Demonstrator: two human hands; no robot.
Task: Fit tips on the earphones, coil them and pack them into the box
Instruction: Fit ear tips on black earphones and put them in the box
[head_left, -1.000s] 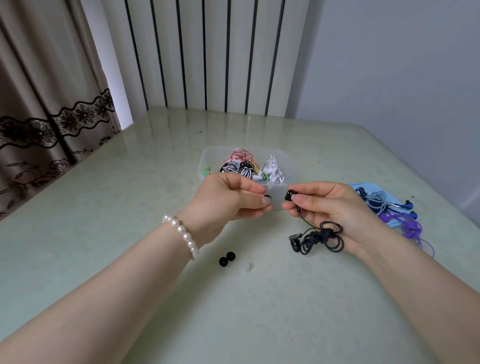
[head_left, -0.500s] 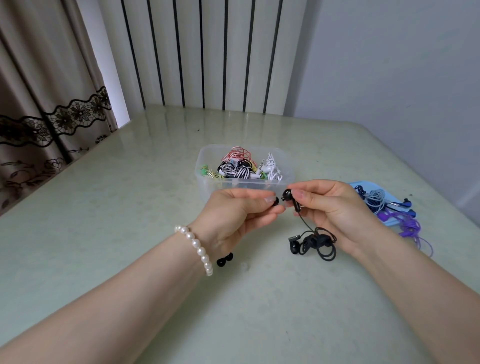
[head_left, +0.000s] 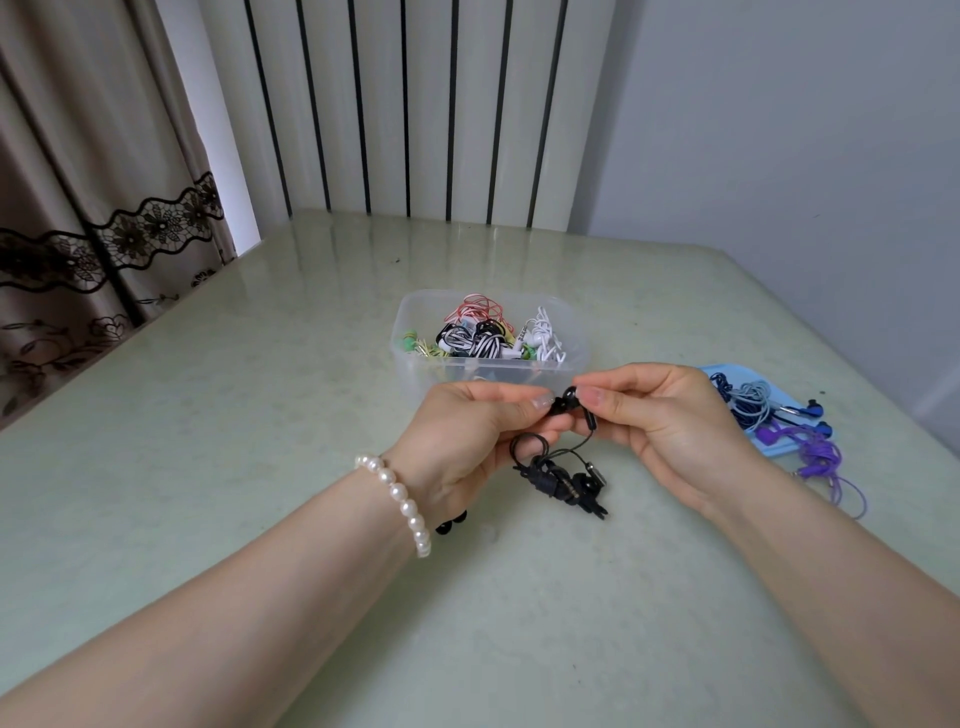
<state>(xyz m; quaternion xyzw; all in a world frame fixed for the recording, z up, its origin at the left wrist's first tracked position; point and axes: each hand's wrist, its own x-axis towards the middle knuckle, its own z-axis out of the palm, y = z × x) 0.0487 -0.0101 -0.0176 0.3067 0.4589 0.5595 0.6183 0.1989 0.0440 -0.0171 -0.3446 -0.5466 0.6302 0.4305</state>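
Black earbud (head_left: 570, 396): held in the air near the middle of the scene, just in front of the box, between the fingertips of both hands.
Left hand (head_left: 470, 436): thumb and forefinger pinch a small black ear tip (head_left: 556, 405) and hold it against the earbud; a pearl bracelet (head_left: 400, 499) sits on the wrist.
Right hand (head_left: 660, 415): thumb and forefinger grip the earbud from the right, with its stem pointing down.
Black cable (head_left: 558, 475): hangs from the earbud in a loose tangle below the hands, its lower part near or on the table; I cannot tell which.
Clear plastic box (head_left: 415, 364): stands beyond the hands and holds coiled earphones in red, white, green and black-and-white stripes.
Spare black tips (head_left: 451, 523): lie on the green table (head_left: 260, 415), partly hidden behind the left wrist.
Blue lid (head_left: 779, 447): lies to the right, with grey, blue and purple earphones (head_left: 815, 452) piled on it.
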